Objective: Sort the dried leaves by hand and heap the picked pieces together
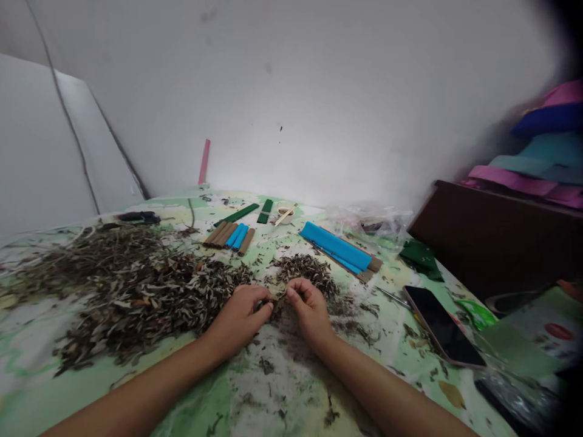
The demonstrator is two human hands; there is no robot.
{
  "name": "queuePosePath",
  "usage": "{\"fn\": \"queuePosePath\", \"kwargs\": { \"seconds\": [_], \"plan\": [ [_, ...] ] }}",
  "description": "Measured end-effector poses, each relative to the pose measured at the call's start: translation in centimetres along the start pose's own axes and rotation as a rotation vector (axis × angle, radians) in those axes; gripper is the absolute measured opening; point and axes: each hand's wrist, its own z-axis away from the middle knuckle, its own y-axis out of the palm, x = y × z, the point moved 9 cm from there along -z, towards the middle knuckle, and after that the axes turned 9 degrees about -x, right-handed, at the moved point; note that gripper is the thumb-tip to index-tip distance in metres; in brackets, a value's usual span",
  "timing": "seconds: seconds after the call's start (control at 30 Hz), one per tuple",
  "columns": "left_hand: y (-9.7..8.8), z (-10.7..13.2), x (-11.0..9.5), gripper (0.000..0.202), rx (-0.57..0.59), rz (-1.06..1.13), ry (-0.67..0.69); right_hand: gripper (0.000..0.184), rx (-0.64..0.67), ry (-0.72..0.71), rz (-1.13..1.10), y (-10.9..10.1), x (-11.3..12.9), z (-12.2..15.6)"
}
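My left hand (246, 309) is closed in a pinch at the right edge of a large heap of dried leaves (159, 297). Across a narrow gap my right hand (310, 308) also pinches, thumb against fingers. A thin bit of dried leaf (279, 298) shows between the two sets of fingertips; its exact shape is too small to make out. Just behind my right hand lies a smaller heap of dried leaves (306, 267). Dark crumbs are scattered on the tablecloth (264, 394) around both hands.
Beyond the heaps lie brown and blue rolls (237, 235), green strips (265, 210) and a small cup (285, 213) with a stick across it. To the right are a blue sheet (337, 246) on brown material, scissors (392, 296), a phone (443, 325) and plastic bags (373, 220).
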Motion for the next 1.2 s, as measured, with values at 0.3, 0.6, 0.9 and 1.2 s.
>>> {"fn": "queuePosePath", "kwargs": {
  "seconds": [0.3,0.6,0.9,1.2],
  "plan": [
    [-0.4,0.1,0.0,0.022,-0.031,0.083,0.001,0.017,0.048,-0.014,0.034,0.5,0.8,0.2],
    [-0.2,0.1,0.3,0.018,-0.064,0.147,0.001,0.017,0.039,-0.026,0.0,0.4,1.0,0.4],
    [0.4,0.0,1.5,0.02,-0.045,0.22,-0.111,0.019,0.035,-0.012,-0.045,0.3,1.0,0.5],
    [0.4,0.1,1.7,0.02,-0.03,0.259,-0.137,0.022,-0.038,0.092,-0.191,-0.5,-0.3,0.1]
  ]
}}
